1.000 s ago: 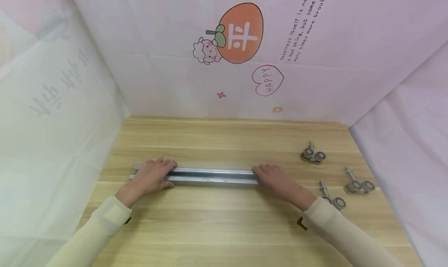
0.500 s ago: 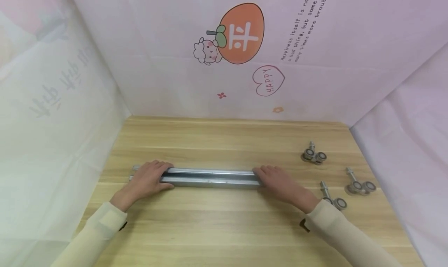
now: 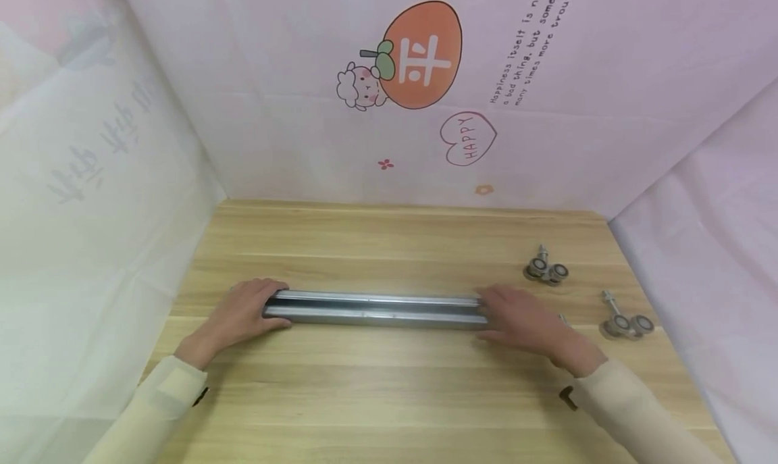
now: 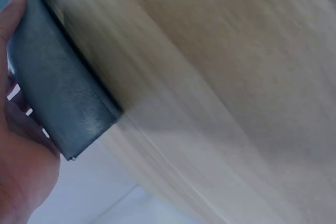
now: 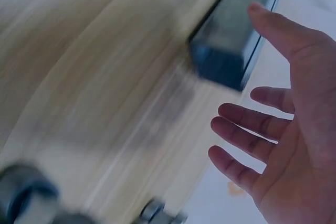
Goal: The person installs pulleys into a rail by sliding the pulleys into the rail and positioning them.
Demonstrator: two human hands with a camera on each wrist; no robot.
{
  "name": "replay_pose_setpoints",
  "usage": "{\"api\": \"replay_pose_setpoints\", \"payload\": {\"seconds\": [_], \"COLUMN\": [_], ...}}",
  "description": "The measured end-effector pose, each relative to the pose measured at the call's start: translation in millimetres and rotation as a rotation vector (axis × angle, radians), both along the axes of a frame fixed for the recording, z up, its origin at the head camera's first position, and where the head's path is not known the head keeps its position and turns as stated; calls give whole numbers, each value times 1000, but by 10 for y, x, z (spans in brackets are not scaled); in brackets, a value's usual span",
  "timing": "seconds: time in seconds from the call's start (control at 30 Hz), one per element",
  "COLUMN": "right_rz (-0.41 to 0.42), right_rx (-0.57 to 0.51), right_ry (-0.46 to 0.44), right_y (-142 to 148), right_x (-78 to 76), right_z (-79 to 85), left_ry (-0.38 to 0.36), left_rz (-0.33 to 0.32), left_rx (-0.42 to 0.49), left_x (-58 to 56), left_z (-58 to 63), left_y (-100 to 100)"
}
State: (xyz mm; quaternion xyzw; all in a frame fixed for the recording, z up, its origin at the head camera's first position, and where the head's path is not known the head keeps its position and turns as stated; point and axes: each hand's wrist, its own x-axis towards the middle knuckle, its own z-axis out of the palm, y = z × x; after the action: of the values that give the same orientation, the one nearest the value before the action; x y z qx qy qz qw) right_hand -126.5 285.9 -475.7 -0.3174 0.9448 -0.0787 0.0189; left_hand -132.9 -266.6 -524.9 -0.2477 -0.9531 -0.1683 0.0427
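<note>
Long straight silver-grey metal channel rail (image 3: 377,315) is mid-width on the pale wood-grain tabletop (image 3: 365,396). Long axis roughly 9-to-3 o'clock, 3 o'clock end dipping a hair toward 4; open slot faces up. Left hand (image 3: 240,312) grips the 9 o'clock end, thumb on near wall. Right hand (image 3: 525,321) at the 3 o'clock end: fingers loosely spread, nothing gripped; can't tell if thumb touches. Probably stiff, moderately heavy, not fragile, a bit slippery. Best hold: outer walls, both ends.
</note>
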Motion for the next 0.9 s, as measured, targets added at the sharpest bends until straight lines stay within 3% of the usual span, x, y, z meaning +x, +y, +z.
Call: {"api": "replay_pose_setpoints", "payload": {"seconds": [0.37, 0.5, 0.9], "right_rz": [-179, -210, -329], "right_rx": [50, 90, 119], "right_ry": [-80, -62, -128], "right_y": [639, 800, 1056], "right_x": [86, 120, 200], "right_z": [89, 85, 25], "left_ry": [21, 39, 17], "left_rz": [-22, -21, 7], "left_rx": [9, 15, 16], "left_x": [-17, -9, 27], "left_z": [-73, -85, -92], "left_y": [-43, -48, -46]}}
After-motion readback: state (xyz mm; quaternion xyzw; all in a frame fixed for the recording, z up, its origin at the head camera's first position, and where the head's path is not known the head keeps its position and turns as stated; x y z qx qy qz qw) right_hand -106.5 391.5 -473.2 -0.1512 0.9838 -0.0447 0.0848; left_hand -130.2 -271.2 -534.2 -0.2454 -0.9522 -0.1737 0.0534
